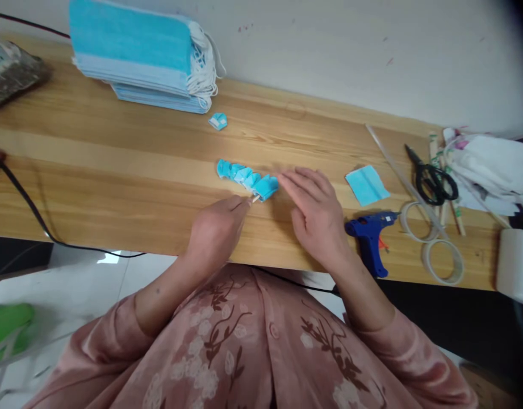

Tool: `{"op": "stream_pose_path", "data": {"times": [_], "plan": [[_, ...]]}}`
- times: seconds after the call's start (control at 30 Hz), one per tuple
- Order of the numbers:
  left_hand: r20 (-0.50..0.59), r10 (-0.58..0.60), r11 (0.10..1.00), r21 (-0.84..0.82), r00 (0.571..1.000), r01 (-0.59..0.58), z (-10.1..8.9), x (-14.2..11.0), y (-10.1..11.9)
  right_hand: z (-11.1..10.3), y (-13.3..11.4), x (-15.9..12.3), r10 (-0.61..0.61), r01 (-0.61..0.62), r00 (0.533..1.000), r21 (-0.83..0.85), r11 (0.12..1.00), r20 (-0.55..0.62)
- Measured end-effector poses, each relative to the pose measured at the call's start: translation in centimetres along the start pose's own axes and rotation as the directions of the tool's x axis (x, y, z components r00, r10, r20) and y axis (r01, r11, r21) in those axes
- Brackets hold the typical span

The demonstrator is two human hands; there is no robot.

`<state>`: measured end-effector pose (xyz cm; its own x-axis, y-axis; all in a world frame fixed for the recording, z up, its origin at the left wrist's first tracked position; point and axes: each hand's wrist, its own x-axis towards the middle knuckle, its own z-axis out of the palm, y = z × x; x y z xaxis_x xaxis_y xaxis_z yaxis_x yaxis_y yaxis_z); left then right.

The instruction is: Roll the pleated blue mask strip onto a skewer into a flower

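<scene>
A row of folded pale-blue pieces [243,174], cut from mask-like material, lies across the middle of the wooden table. Closed around a thin pale stick [255,199] is my left hand [218,224], just below the row's right end. The stick's tip meets the rightmost blue piece; whether it is fixed there I cannot tell. My right hand [314,207] is held over the table with fingers stretched out, its fingertips beside that same end. It grips nothing that I can see. A small folded blue piece [218,121] lies apart, farther back.
A stack of blue face masks [133,51] stands at the back left. To the right are a flat blue square [367,185], a blue glue gun [372,238], black-handled scissors [434,182], tape rolls [443,261] and a clear strip [397,162]. A black cable [26,199] crosses the left side.
</scene>
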<state>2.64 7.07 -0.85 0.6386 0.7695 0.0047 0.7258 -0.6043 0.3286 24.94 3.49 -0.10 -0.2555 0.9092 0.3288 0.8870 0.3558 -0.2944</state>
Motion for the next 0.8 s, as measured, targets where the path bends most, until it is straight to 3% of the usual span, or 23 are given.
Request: {"op": "stream_pose_path", "data": {"times": [0.37, 0.8], "plan": [[-0.012, 0.047, 0.999, 0.020, 0.999, -0.047, 0.1, 0.0, -0.1, 1.8, -0.4, -0.8, -0.076, 0.072, 0.997, -0.104, 0.992, -0.032], [0.101, -0.063, 0.992, 0.113, 0.993, 0.051, -1.1, 0.7, 0.4, 1.4, -1.6, 2.1, -0.001, 0.008, 0.996, -0.088, 0.996, 0.086]]}}
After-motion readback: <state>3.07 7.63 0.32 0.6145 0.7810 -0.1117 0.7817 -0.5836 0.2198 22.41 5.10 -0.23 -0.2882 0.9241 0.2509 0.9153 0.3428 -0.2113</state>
